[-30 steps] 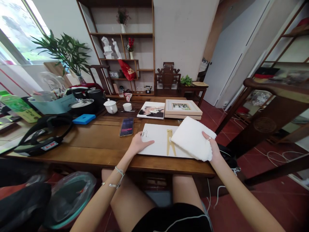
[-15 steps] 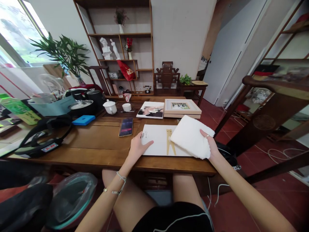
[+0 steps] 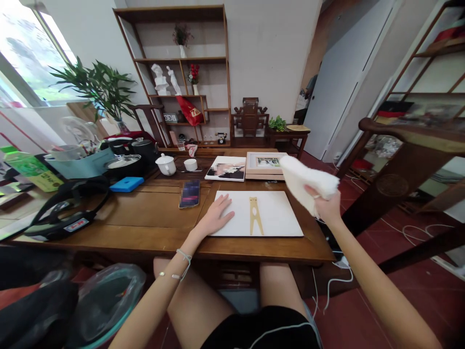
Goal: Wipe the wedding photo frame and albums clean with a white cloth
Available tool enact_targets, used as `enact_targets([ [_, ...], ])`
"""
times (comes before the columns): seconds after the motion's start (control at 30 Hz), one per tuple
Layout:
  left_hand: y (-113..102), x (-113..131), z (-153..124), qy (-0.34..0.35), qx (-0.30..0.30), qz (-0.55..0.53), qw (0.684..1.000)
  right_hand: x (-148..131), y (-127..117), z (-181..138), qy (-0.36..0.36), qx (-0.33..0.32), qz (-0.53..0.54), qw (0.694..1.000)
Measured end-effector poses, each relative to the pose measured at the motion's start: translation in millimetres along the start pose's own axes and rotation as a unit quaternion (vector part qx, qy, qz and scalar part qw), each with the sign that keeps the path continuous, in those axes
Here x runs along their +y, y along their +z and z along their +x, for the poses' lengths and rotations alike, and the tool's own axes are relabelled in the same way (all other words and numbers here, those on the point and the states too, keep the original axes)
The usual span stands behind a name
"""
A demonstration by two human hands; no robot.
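Observation:
A white flat board or book [image 3: 278,213] with a tan figure [image 3: 255,218] printed on its face lies near the table's front edge. My left hand [image 3: 218,216] rests flat on its left side, fingers stretched out. Above and beyond the board's right edge, my right hand [image 3: 325,203] grips a fluffy white towel [image 3: 305,179], which is raised off the table and tilted. The towel hides part of the framed picture [image 3: 268,161] behind it.
A phone [image 3: 190,194] lies left of the board. Behind stand a photo book [image 3: 225,168], a white cup [image 3: 190,165] and a lidded teapot [image 3: 165,165]. Farther left are a blue box [image 3: 127,184] and a black headset [image 3: 69,208]. A wooden chair [image 3: 395,179] stands at right.
My right hand has lifted the towel up and right, off the board, uncovering its right side. My left hand has flattened and moved slightly further onto the board.

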State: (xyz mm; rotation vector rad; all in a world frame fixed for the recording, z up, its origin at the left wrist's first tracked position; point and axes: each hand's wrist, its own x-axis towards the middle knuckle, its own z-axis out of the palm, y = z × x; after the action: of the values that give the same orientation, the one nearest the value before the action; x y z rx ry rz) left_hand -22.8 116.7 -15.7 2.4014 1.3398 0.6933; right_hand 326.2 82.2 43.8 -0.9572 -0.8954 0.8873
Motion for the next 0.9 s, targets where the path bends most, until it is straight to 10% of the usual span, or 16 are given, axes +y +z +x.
enact_targets([
  [0.13, 2.9, 1.3, 0.0, -0.004, -0.006, 0.006, 1.000, 14.9, 23.6, 5.7, -0.178, -0.214, -0.404, 0.872],
  [0.3, 2.5, 3.2, -0.5, -0.015, -0.007, 0.005, 1.000, 51.2, 46.1, 7.0, -0.215, -0.321, -0.599, 0.702],
  [0.63, 3.6, 3.1, -0.8, -0.020, -0.006, -0.002, 1.000, 11.3, 23.7, -90.0, -0.208, -0.393, -0.591, 0.673],
  [0.9, 4.9, -4.6, 1.0, 0.003, 0.016, -0.016, 1.000, 43.2, 52.9, 0.7, -0.168, -0.344, -0.616, 0.689],
])
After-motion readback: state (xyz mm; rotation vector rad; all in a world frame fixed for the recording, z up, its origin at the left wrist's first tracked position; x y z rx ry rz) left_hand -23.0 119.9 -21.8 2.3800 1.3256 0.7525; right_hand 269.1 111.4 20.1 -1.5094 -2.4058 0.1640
